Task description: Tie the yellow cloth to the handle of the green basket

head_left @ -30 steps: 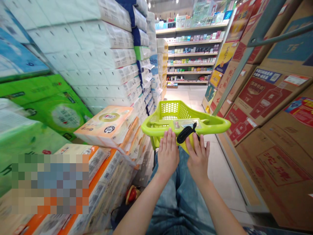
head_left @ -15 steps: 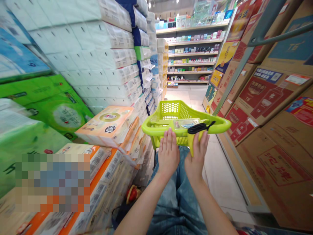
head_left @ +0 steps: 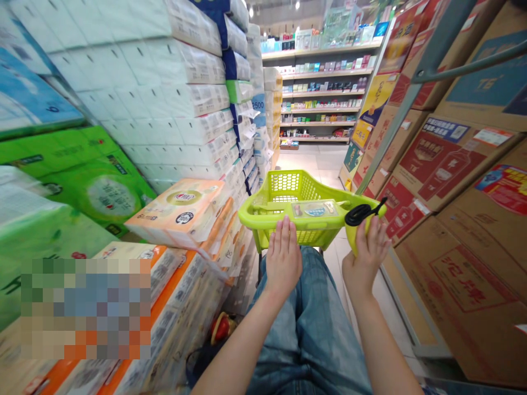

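Note:
In front of me stands a lime-green shopping cart (head_left: 252, 220) with a perforated basket; a clear panel with a printed card (head_left: 315, 209) is set behind its handle. My left hand (head_left: 284, 255) lies flat with straight fingers, its fingertips against the near side of the handle. At the handle's right end, my right hand (head_left: 367, 258) holds a yellow item (head_left: 351, 235) with a coiled black cord (head_left: 357, 215) on top. What kind of item it is I cannot make out, as the fingers cover part of it.
Stacked tissue packs (head_left: 177, 206) and white paper bundles (head_left: 135, 66) line the left side. Cardboard cartons (head_left: 473, 274) are piled on the right, with a grey metal frame (head_left: 395, 129) before them. Shelves of small boxed goods (head_left: 321, 93) close off the aisle ahead.
My right hand has moved right along the handle, carrying the yellow item and its black cord. My left hand stays in place at the handle.

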Demonstrator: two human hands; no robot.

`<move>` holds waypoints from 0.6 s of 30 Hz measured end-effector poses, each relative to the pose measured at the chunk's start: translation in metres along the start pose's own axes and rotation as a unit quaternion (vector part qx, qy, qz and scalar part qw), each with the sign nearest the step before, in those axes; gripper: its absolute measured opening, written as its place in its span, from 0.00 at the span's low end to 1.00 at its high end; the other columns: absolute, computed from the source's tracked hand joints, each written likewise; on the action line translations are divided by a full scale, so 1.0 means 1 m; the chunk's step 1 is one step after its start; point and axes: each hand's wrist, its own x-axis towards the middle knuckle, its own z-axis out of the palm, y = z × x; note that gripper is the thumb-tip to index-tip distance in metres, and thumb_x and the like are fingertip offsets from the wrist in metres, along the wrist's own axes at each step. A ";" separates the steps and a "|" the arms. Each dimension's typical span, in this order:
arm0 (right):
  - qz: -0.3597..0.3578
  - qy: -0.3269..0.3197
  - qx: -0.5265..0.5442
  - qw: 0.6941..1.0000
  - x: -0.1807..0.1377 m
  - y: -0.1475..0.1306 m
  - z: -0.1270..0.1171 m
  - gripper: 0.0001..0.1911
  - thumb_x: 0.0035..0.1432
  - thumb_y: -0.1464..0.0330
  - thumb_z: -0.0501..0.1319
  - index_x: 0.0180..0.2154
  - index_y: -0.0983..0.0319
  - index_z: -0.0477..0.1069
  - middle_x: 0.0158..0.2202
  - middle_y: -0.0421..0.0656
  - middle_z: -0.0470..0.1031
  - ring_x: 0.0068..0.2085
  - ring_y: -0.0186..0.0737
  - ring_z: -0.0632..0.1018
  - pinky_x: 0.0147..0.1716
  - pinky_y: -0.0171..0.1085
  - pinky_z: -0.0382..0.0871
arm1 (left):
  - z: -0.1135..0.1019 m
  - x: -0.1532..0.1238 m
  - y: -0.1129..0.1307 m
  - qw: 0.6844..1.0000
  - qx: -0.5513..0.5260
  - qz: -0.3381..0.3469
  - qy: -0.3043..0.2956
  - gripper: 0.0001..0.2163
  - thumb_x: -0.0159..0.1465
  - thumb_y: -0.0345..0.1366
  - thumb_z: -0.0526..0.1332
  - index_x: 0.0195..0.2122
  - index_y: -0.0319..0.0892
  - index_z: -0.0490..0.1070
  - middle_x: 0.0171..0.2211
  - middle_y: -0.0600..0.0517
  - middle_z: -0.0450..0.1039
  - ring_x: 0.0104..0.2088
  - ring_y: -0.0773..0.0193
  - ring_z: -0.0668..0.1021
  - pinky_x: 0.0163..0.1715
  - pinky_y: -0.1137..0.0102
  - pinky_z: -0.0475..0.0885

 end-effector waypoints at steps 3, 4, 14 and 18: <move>0.039 0.014 0.044 0.998 0.001 -0.015 0.003 0.46 0.51 0.80 0.47 0.71 0.56 0.42 0.73 0.50 0.42 0.73 0.54 0.43 0.62 0.71 0.46 | 0.000 0.000 0.000 1.000 -0.002 -0.001 0.002 0.33 0.68 0.31 0.52 0.71 0.31 0.39 0.69 0.35 0.50 0.70 0.53 0.53 0.66 0.56 0.57; 0.039 0.014 0.062 0.997 0.000 -0.027 0.005 0.46 0.52 0.80 0.47 0.71 0.57 0.40 0.74 0.50 0.39 0.73 0.54 0.41 0.62 0.70 0.47 | 0.000 0.000 0.000 1.000 -0.001 -0.002 0.001 0.33 0.68 0.31 0.52 0.71 0.30 0.39 0.69 0.35 0.50 0.70 0.53 0.52 0.66 0.55 0.57; -0.141 -0.042 0.010 0.989 -0.006 -0.069 0.012 0.39 0.60 0.79 0.50 0.70 0.53 0.48 0.71 0.48 0.52 0.72 0.52 0.45 0.65 0.66 0.46 | -0.001 -0.002 -0.005 1.000 0.020 0.009 -0.001 0.29 0.68 0.31 0.53 0.69 0.29 0.48 0.70 0.36 0.50 0.71 0.53 0.51 0.66 0.57 0.58; -0.099 -0.018 -0.014 0.995 0.009 -0.017 -0.001 0.40 0.55 0.81 0.49 0.69 0.56 0.51 0.69 0.51 0.56 0.72 0.50 0.48 0.66 0.64 0.43 | 0.001 -0.001 -0.001 1.000 0.011 0.005 0.004 0.31 0.67 0.31 0.53 0.70 0.31 0.45 0.70 0.36 0.49 0.71 0.53 0.51 0.66 0.57 0.57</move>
